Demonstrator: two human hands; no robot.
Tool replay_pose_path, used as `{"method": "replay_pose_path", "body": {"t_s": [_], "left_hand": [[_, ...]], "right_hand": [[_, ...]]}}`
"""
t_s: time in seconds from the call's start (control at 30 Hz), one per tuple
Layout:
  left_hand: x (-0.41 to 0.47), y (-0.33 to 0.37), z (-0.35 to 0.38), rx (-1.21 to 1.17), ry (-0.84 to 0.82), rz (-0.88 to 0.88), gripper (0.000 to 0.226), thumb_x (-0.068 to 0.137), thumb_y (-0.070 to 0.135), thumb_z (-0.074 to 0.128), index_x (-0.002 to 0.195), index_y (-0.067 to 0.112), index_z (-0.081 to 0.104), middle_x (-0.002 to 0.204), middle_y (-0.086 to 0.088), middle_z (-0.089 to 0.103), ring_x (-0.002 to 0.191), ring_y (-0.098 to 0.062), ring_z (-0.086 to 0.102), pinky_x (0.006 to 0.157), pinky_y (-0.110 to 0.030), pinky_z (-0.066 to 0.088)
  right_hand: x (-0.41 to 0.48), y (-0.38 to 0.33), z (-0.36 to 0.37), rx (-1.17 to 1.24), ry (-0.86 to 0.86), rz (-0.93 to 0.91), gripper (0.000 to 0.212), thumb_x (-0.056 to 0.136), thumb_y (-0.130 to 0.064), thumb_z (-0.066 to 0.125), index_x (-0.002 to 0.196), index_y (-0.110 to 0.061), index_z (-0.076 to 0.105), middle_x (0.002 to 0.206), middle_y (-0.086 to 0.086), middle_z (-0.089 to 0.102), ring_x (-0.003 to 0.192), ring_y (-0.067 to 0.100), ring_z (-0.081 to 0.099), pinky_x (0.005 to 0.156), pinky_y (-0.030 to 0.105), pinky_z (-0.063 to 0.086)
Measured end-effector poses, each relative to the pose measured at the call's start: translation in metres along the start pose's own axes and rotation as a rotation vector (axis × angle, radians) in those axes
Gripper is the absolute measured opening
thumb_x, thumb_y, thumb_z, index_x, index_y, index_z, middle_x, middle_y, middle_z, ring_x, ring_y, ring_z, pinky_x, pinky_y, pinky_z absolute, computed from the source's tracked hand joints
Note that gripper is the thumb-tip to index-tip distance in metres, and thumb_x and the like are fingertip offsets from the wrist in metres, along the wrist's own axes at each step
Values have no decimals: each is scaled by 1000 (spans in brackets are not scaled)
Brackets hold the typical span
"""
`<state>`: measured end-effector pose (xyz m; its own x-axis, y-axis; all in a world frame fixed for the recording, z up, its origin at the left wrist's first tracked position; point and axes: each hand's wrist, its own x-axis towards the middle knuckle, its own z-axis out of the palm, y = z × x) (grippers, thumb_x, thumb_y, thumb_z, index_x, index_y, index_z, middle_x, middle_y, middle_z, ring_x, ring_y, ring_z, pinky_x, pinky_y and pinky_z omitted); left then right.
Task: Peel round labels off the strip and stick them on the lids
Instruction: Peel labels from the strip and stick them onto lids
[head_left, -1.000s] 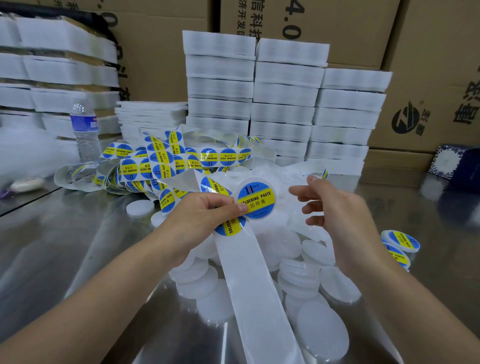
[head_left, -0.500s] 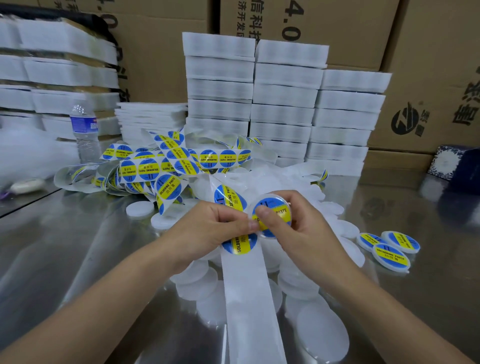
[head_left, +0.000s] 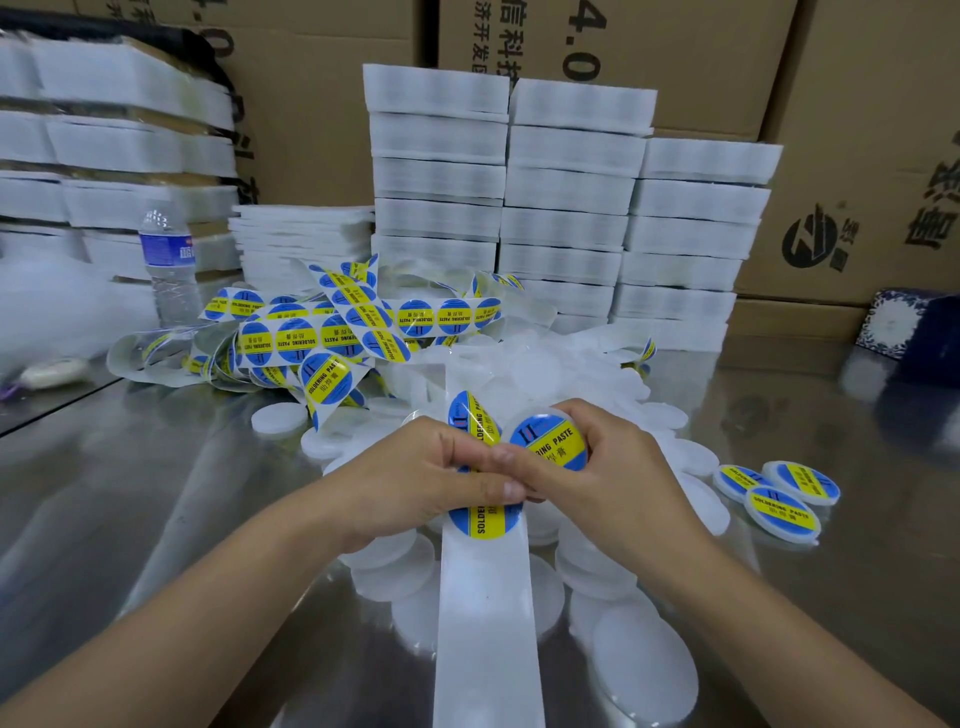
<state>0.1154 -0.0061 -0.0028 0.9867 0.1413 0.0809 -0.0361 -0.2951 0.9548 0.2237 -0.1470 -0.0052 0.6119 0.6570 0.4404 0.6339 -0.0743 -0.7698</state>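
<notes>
The left hand (head_left: 415, 480) pinches the label strip (head_left: 485, 623) tight in its fingers, above the tabletop (head_left: 156, 493). The right hand (head_left: 618, 467) fingers curl round a labelled lid (head_left: 551, 442), touching the strip.

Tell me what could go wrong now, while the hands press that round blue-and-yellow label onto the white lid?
The round blue-and-yellow label may set crooked or creased on the white round lid, as the right hand covers its edge. The tangled strip of labels behind could snag when the left hand draws more through.
</notes>
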Motion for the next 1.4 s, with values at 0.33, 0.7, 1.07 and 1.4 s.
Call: {"method": "replay_pose_path", "body": {"t_s": [0.33, 0.7, 1.07, 1.4], "left_hand": [[2, -3, -1, 47, 29, -11, 31, 65, 41, 71, 83, 16, 77, 94, 2, 76, 94, -13, 69, 93, -30, 52], [2, -3, 0, 61, 31, -4, 37, 59, 51, 72, 81, 22, 79, 95, 2, 76, 97, -16, 69, 93, -29, 53], [3, -3, -1, 74, 24, -2, 37, 59, 54, 75, 83, 26, 79, 95, 4, 76, 93, -13, 69, 93, -30, 53], [3, -2, 2, 97, 72, 1, 22, 62, 50, 69, 70, 31, 77, 79, 11, 74, 75, 0, 66, 73, -13, 50]], "right_hand": [[3, 0, -2, -99, 69, -29, 48, 69, -63, 59, 55, -17, 55, 46, -9, 51, 46, 6, 41, 45, 15, 32], [4, 1, -3, -39, 54, -25, 59, 68, -69, 47, 61, -13, 62, 57, 5, 54, 49, 7, 39, 48, 18, 33], [5, 1, -4, -37, 58, -45, 62, 78, -62, 43, 68, -5, 66, 60, 12, 55, 49, 14, 40, 50, 25, 35], [4, 1, -6, 34, 114, -37, 53, 77, -61, 41, 53, -18, 59, 38, -7, 45, 38, 7, 41, 41, 11, 28]]}}
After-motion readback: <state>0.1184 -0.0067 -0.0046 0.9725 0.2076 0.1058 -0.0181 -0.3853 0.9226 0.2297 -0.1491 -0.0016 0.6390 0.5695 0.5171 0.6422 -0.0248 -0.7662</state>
